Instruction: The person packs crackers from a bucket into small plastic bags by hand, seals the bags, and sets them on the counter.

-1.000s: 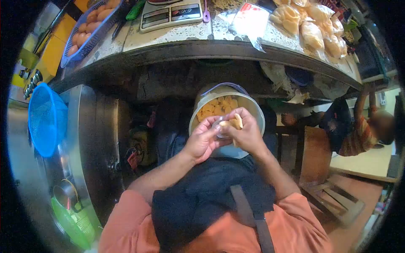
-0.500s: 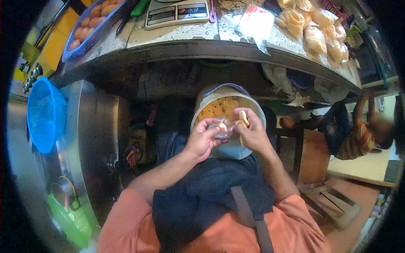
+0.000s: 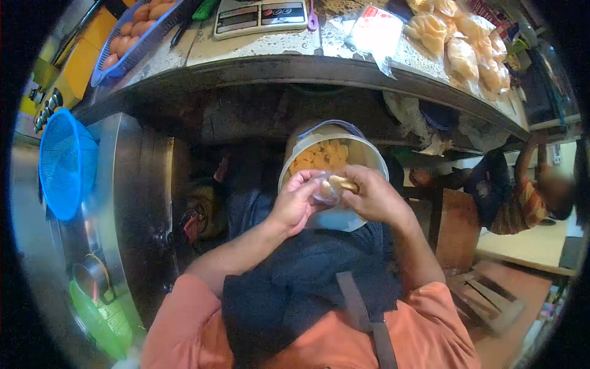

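Over a white bucket (image 3: pixel 376 161) on my lap, both hands are close together. My left hand (image 3: pixel 294 206) is closed on a small clear plastic bag (image 3: pixel 324 192) with a pale piece inside it. In my right hand (image 3: pixel 376 198) several pale yellow, chip-like pieces (image 3: pixel 344 182) are pinched, right at the bag's mouth. Many orange-yellow pieces (image 3: pixel 319 155) of the same sort of food lie in the bucket behind my hands. Their exact kind is not clear.
On the counter ahead stand a kitchen scale (image 3: pixel 261 18), a basket of eggs (image 3: pixel 114 72), a stack of plastic bags (image 3: pixel 376 31) and filled bags (image 3: pixel 464 58). A blue strainer (image 3: pixel 67 166) is at left. Another person (image 3: pixel 522 200) is at right, near a wooden stool (image 3: pixel 482 298).
My right hand has turned and moved left, bringing its pieces to the bag's mouth. My left hand has kept its hold on the bag in nearly the same place.
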Demonstrator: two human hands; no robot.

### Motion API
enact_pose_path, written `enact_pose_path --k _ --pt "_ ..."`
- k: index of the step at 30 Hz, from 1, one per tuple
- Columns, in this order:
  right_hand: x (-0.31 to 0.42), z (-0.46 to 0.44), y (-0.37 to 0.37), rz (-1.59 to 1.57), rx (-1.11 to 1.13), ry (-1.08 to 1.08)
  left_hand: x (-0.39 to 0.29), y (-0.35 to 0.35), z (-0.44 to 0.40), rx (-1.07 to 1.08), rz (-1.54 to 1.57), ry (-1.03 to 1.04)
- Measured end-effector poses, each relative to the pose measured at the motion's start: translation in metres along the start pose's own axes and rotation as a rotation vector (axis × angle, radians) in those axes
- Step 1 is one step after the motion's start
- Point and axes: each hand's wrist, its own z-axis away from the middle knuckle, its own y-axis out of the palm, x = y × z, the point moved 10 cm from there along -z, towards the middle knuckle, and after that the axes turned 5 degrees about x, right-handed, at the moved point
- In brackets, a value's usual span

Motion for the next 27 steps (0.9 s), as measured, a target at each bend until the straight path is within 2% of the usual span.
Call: enact_pose_path --k 1,4,7,10,13,16,19,22,25,26,27 --pt "0.004 0.0 -0.002 0.089 -0.022 -0.036 0.001 0.001 0.0 0.001 0.025 -0.008" --pt "0.0 0.001 -0.005 0.168 -0.083 0.058 0.003 0.004 0.001 0.023 0.076 -0.025" --pt "-0.003 -0.007 0.009 0.332 -0.059 -0.07 0.007 0.004 0.001 0.056 0.05 -0.051" --pt "-0.003 -0.01 0.008 0.4 -0.115 -0.026 0.007 0.004 0.003 0.028 -0.008 -0.073" --pt "-0.028 -0.01 0.005 -0.001 -0.118 0.132 0.004 0.003 0.003 -0.004 0.003 -0.057" --pt "-0.039 -0.009 0.002 -0.128 -0.16 0.049 0.004 0.004 0.004 -0.004 0.015 -0.074" --pt "-0.021 -0.003 -0.003 0.183 -0.205 -0.034 0.003 0.009 0.004 0.018 0.004 -0.073" --pt "-0.007 -0.005 0.005 0.349 -0.214 -0.184 0.008 0.008 0.002 0.041 0.0 -0.084" --pt "-0.049 -0.016 -0.001 -0.409 -0.286 0.027 0.005 0.003 0.003 0.021 0.011 -0.08" --pt "-0.063 -0.021 0.002 -0.557 -0.228 0.043 0.003 0.004 0.006 -0.002 0.027 -0.078" --pt "-0.063 -0.019 -0.001 -0.589 -0.268 0.039 0.002 0.004 0.007 -0.024 0.042 -0.077"
